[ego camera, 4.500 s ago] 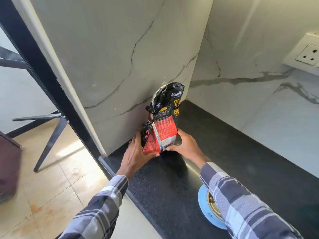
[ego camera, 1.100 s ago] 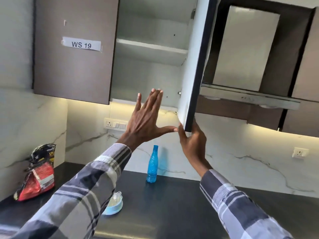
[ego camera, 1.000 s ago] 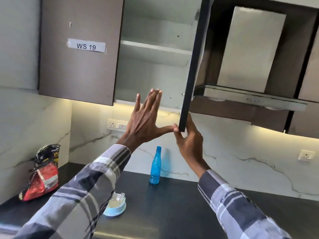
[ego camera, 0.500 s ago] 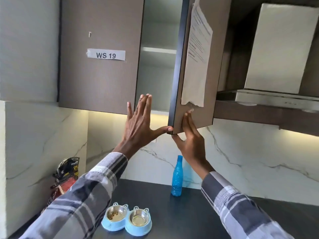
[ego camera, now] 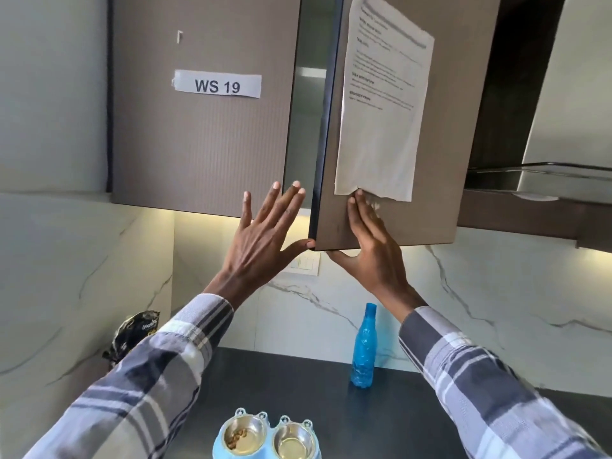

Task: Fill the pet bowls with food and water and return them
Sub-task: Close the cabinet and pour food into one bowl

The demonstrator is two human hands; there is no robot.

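Note:
A light blue double pet bowl (ego camera: 266, 440) stands on the black counter at the bottom middle; its left steel cup holds kibble, its right cup holds clear liquid. A blue water bottle (ego camera: 363, 347) stands upright by the back wall. The black and red food bag (ego camera: 134, 334) leans in the left corner, partly hidden by my sleeve. My right hand (ego camera: 371, 246) lies flat on the front of the upper cabinet door (ego camera: 440, 160), thumb under its lower edge. My left hand (ego camera: 265, 231) is spread, thumb touching the door's bottom corner.
The black counter (ego camera: 414, 425) runs along a white marble wall. The closed cabinet on the left carries a "WS 19" label (ego camera: 217, 85). A printed paper sheet (ego camera: 381, 104) hangs on the moving door. A range hood (ego camera: 543, 180) juts out on the right. A switch plate (ego camera: 306, 264) sits under the cabinets.
The cabinet door has swung from wide open to nearly shut, pushed by my right hand with my left at its corner. The view has dropped, bringing the double bowl into sight.

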